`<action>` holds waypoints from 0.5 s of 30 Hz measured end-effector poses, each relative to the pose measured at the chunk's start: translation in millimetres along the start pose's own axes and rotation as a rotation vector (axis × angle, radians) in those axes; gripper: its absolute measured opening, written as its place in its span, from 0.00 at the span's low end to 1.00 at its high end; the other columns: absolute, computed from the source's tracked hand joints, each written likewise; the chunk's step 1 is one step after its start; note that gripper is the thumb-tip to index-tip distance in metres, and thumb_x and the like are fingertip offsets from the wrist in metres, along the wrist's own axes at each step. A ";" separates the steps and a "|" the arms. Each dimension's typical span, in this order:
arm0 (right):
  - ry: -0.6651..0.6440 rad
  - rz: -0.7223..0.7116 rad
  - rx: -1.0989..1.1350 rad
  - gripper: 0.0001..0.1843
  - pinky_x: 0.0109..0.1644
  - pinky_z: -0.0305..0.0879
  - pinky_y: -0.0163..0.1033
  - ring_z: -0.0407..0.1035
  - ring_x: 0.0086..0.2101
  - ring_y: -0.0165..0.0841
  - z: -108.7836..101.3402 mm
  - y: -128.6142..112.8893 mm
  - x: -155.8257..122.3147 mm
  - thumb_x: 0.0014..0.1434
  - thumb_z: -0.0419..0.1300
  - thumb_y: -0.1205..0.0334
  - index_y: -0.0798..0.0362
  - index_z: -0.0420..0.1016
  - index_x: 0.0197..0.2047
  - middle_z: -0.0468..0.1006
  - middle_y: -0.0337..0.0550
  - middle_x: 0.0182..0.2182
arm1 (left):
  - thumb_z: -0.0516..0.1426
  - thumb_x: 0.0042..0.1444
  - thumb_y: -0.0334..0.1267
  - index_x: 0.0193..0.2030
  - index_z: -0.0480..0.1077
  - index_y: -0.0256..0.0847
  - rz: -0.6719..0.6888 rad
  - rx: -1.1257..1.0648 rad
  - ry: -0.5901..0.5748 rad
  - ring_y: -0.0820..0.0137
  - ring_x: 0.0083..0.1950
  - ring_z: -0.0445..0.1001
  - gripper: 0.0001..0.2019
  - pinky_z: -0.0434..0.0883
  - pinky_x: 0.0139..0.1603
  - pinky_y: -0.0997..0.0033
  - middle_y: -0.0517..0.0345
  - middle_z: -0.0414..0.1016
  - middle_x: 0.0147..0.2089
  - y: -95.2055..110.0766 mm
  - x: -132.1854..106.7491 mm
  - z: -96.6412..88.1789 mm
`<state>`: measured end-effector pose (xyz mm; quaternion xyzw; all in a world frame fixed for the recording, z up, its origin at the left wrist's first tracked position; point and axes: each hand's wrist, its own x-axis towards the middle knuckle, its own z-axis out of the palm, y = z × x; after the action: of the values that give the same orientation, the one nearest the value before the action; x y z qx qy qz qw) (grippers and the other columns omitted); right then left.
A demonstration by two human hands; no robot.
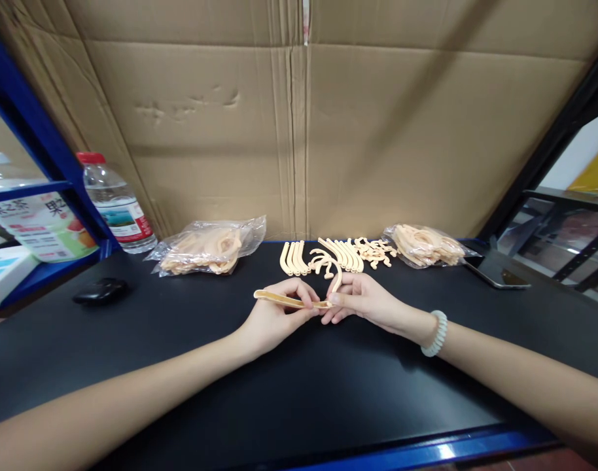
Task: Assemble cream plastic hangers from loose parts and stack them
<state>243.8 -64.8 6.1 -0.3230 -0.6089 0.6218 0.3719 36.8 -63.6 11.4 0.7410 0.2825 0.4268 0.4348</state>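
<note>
My left hand pinches a long beige channel-shaped strip between thumb and fingers; its free end sticks out to the left. At the strip's right end, my right hand grips a curved beige piece that bends upward. The two pieces meet at my right fingertips, where I cannot tell whether they are joined. Just beyond the hands lie a row of similar strips, a second row of strips, several loose curved pieces and a pile of small short pieces.
Clear plastic bags of beige pieces stand at back left and back right. A phone lies at the right, a black mouse-like object at the left. Behind it is a water bottle. Cardboard walls the black table's back.
</note>
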 end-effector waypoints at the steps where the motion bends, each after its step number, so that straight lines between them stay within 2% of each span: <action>1: 0.006 -0.002 -0.004 0.19 0.37 0.75 0.37 0.79 0.33 0.37 0.3 0.3 0.1 0.54 0.69 0.51 0.56 0.67 0.34 0.81 0.47 0.31 | 0.63 0.52 0.35 0.26 0.67 0.37 -0.004 -0.009 -0.003 0.68 0.35 0.78 0.10 0.76 0.38 0.69 0.56 0.76 0.33 0.1 -0.2 -0.1; 12: 0.060 -0.002 -0.031 0.21 0.31 0.74 0.35 0.79 0.28 0.37 5.9 0.4 1.6 0.52 0.69 0.49 0.56 0.66 0.34 0.81 0.47 0.27 | 0.65 0.51 0.40 0.26 0.67 0.36 -0.038 -0.058 -0.015 0.65 0.36 0.78 0.13 0.76 0.39 0.65 0.54 0.75 0.33 2.0 -2.1 2.5; 15: 0.060 0.001 -0.023 0.22 0.31 0.74 0.34 0.79 0.28 0.37 6.7 -0.5 1.5 0.51 0.70 0.49 0.56 0.66 0.33 0.81 0.48 0.27 | 0.65 0.50 0.42 0.26 0.66 0.36 -0.071 -0.051 -0.013 0.67 0.34 0.77 0.14 0.74 0.36 0.67 0.54 0.75 0.33 3.3 -1.8 2.5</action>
<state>237.4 -67.0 7.1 -0.3461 -0.6045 0.6049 0.3860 38.4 -67.5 12.9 0.7218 0.2949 0.4134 0.4702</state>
